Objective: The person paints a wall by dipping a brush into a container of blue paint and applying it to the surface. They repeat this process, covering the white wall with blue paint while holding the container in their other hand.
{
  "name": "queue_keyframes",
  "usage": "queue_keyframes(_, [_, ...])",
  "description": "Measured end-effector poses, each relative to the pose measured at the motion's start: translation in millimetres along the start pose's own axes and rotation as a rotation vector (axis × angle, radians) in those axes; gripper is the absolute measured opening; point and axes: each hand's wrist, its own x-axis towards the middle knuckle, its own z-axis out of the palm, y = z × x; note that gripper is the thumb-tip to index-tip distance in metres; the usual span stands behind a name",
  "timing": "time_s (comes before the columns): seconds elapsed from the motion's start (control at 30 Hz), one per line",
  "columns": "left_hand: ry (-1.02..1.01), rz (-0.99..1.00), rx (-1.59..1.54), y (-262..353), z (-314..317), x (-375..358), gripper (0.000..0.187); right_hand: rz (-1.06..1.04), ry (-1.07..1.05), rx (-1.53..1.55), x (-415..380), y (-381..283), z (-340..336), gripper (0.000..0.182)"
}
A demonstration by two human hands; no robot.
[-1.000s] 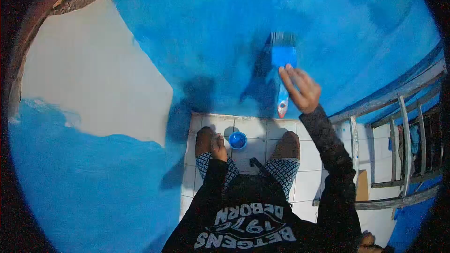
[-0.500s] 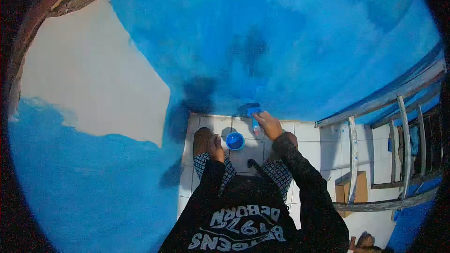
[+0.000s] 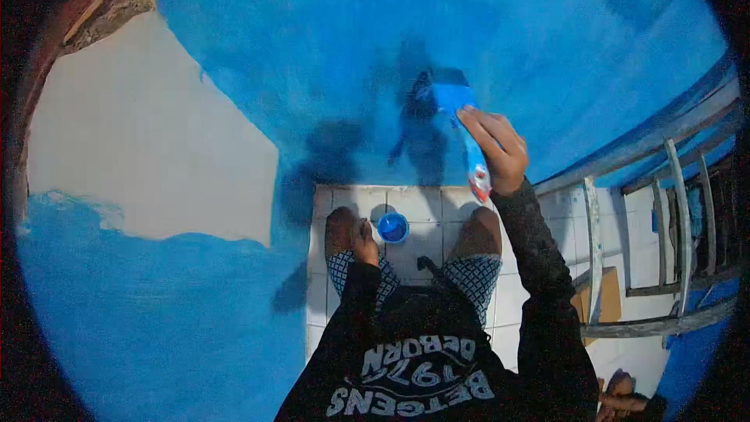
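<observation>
A wide paintbrush (image 3: 461, 109) with a blue-smeared handle and reddish tip is in my right hand (image 3: 501, 144), its dark bristles against the blue-painted wall (image 3: 531, 70). Below, a small round container of blue paint (image 3: 393, 227) stands between my knees on the white tiled floor (image 3: 418, 255). My left hand (image 3: 366, 245) is close beside the container's left side, near my left knee; what its fingers hold, if anything, is too small to make out.
A wooden ladder (image 3: 595, 250) lies along the right side, with a cardboard piece (image 3: 608, 297) behind it. An unpainted whitish patch (image 3: 156, 133) shows on the left wall. At the bottom right, part of another person (image 3: 621, 391) is visible.
My right hand has moved up and to the right with the paintbrush, from near the wall's base to higher on the blue wall. My left hand has stayed beside the container.
</observation>
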Motion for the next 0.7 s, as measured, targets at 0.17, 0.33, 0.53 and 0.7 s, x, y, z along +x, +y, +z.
queue_keyframes(0.17, [0.008, -0.032, 0.269, -35.3, -1.1, 3.2, 0.03, 0.149, -0.206, 0.172, -23.7, -9.3, -1.2, 0.054])
queue_keyframes(0.33, [0.059, 0.069, -0.04, -44.1, 2.9, 12.2, 0.031, 0.182, -0.5, 0.024, -123.0, 15.8, 66.1, 0.054])
queue_keyframes(0.53, [-0.009, 0.055, 0.016, -1.6, -9.1, 10.7, 0.034, 0.245, -0.372, 0.027, -123.2, 54.2, 76.0, 0.053])
queue_keyframes(0.7, [0.021, 0.006, -0.182, -82.5, 2.4, 2.1, 0.035, 0.069, -0.129, 0.016, 1.9, 33.8, -4.3, 0.05])
